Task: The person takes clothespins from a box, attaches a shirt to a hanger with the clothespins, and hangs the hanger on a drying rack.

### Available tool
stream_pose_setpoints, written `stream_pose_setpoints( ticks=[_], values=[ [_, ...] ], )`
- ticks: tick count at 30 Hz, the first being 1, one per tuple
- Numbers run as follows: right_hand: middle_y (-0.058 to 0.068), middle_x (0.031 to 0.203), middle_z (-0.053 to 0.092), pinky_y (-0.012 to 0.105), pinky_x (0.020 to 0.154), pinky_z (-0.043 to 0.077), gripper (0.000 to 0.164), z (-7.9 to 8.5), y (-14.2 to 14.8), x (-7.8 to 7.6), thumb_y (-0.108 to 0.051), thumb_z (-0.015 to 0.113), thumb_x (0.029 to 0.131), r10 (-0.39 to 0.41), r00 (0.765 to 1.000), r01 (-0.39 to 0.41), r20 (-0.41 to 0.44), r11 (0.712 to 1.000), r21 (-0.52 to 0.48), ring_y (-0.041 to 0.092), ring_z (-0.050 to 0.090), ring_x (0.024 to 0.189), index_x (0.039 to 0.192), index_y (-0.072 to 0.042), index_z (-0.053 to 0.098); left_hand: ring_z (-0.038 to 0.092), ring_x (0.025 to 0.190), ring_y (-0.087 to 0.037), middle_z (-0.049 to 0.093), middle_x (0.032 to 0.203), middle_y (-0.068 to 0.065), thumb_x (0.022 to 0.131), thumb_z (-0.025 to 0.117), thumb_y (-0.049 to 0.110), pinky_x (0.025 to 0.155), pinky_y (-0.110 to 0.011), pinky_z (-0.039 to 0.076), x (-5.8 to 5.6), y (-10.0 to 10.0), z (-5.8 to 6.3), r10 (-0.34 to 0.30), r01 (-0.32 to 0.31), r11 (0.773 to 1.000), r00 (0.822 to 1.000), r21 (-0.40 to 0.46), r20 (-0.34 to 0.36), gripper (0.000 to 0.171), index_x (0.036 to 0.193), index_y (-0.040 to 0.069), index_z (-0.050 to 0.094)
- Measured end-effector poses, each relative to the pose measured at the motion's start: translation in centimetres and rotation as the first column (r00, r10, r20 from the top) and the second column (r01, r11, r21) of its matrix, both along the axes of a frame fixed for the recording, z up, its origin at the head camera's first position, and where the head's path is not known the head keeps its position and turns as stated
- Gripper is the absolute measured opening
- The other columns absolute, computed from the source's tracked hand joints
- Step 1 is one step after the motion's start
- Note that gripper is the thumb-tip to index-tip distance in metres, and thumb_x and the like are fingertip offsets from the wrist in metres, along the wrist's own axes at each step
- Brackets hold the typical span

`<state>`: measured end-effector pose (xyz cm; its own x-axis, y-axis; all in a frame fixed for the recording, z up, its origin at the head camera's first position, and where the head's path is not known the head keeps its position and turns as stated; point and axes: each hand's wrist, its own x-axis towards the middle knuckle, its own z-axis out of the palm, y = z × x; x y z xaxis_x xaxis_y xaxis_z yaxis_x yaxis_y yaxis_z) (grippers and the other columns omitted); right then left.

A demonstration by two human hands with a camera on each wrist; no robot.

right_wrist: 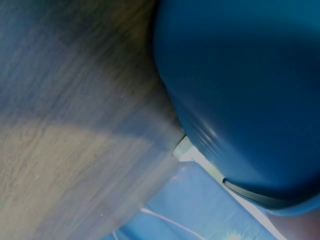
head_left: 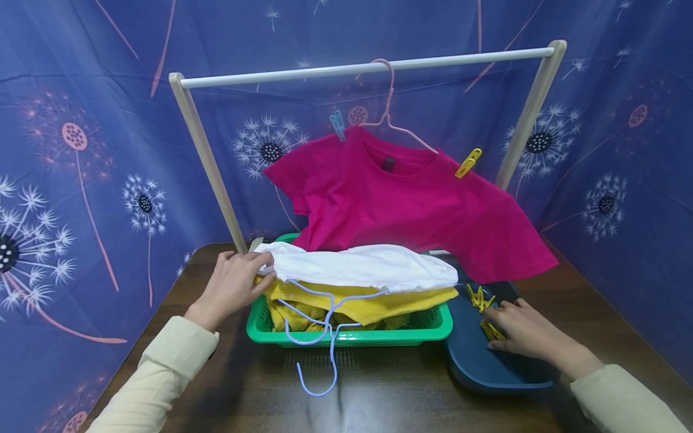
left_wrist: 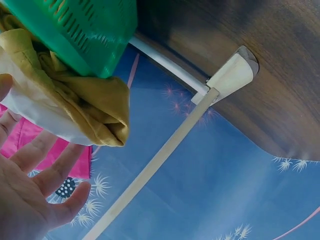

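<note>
My left hand (head_left: 235, 282) pinches the left end of a white garment (head_left: 357, 267), thumb in front and fingers behind in the left wrist view. Beneath it lies a yellow garment (head_left: 373, 307), in a green basket (head_left: 433, 334). Two lilac hangers (head_left: 332, 319) have their hooks over the basket's front edge. My right hand (head_left: 522, 334) reaches into a dark blue tray (head_left: 471, 367). Its thumb and fingertips are at a yellow clothespin (head_left: 490, 331); whether they grip it is unclear. More yellow clothespins (head_left: 479, 297) lie just behind. The right wrist view shows only the tray's outside.
A pink T-shirt (head_left: 400, 192) hangs on a pink hanger (head_left: 390, 102) from the white rail (head_left: 303, 73) of a wooden-legged rack. A blue clothespin (head_left: 337, 125) and a yellow clip (head_left: 468, 163) are on its shoulders. The brown table (head_left: 379, 397) extends in front.
</note>
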<state>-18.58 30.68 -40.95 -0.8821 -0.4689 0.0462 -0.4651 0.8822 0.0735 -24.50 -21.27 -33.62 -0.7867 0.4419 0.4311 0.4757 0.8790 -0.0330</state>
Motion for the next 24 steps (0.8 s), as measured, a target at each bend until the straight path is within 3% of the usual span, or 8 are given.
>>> stream_pose_setpoints(
  ticks=[3, 9, 17, 24],
  values=[
    [-0.007, 0.088, 0.066, 0.039, 0.068, 0.039, 0.043, -0.13, 0.0, 0.05, -0.036, 0.079, 0.064, 0.011, 1.0, -0.011, 0.018, 1.0, -0.022, 0.017, 0.057, 0.082, 0.099, -0.015, 0.065, 0.063, 0.076, -0.027, 0.068, 0.089, -0.004, 0.085, 0.06, 0.035, 0.089, -0.059, 0.033, -0.08, -0.04, -0.04, 0.009, -0.009, 1.0, 1.0, 0.004, -0.005, 0.02, 0.096, 0.019, 0.058],
    [-0.013, 0.082, 0.063, 0.031, 0.065, 0.033, 0.037, -0.27, 0.08, 0.07, -0.025, 0.08, 0.064, 0.059, 0.998, -0.057, 0.021, 0.996, -0.075, 0.007, 0.051, 0.075, 0.096, -0.018, 0.064, 0.061, 0.071, -0.024, 0.067, 0.083, -0.003, 0.084, 0.058, 0.035, 0.083, -0.057, 0.036, -0.08, 0.18, -0.14, 0.019, -0.018, 1.0, 0.999, 0.022, -0.044, 0.018, 0.091, 0.018, 0.058],
    [-0.011, 0.082, 0.064, 0.035, 0.065, 0.039, 0.036, -0.32, 0.17, 0.14, -0.025, 0.083, 0.06, 0.019, 0.998, -0.016, 0.056, 0.998, -0.055, 0.013, 0.054, 0.078, 0.092, -0.017, 0.066, 0.06, 0.071, -0.023, 0.065, 0.079, -0.001, 0.084, 0.058, 0.035, 0.082, -0.055, 0.036, -0.18, 0.33, -0.55, 0.037, -0.033, 0.997, 0.998, 0.063, -0.06, 0.018, 0.091, 0.018, 0.058],
    [-0.019, 0.068, 0.048, 0.028, 0.059, 0.033, 0.028, -0.45, 0.56, 0.23, -0.017, 0.083, 0.06, 0.076, 0.995, -0.071, 0.063, 0.994, -0.079, 0.005, 0.043, 0.066, 0.074, -0.024, 0.06, 0.059, 0.07, -0.027, 0.064, 0.079, -0.003, 0.087, 0.055, 0.033, 0.082, -0.055, 0.036, -0.35, 0.64, -0.75, 0.043, -0.039, 0.997, 0.997, 0.061, -0.068, 0.019, 0.094, 0.015, 0.056]
  ],
)
